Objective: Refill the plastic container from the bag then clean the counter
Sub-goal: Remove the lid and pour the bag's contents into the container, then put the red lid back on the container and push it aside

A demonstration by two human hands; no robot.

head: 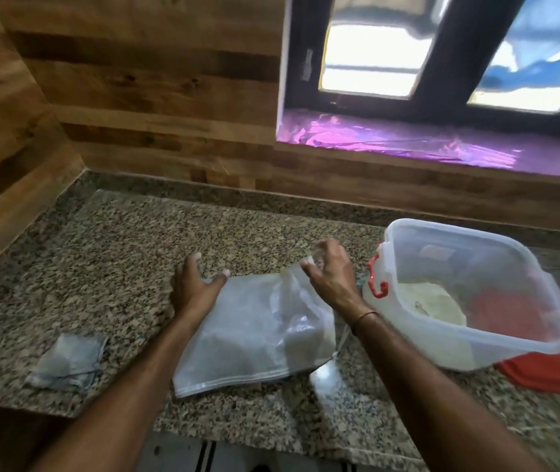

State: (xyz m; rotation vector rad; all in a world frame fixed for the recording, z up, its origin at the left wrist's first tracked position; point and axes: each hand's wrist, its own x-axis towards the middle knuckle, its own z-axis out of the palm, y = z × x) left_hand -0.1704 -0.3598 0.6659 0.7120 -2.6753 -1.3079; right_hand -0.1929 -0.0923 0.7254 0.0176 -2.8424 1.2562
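A translucent plastic bag (254,332) lies flat on the granite counter (108,253), with a little pale content near its right side. My left hand (196,284) rests with spread fingers on the bag's far left corner. My right hand (329,274) pinches the bag's far right corner and lifts it slightly. To the right stands a clear plastic container (496,321) with a red side clasp (375,277), open on top, holding pale flour-like powder in its bottom.
A red lid (551,369) lies under and beside the container at the right. A small grey folded cloth (67,362) sits on the counter at front left. Wood-panelled walls stand behind and to the left. A window with a sill is at back right.
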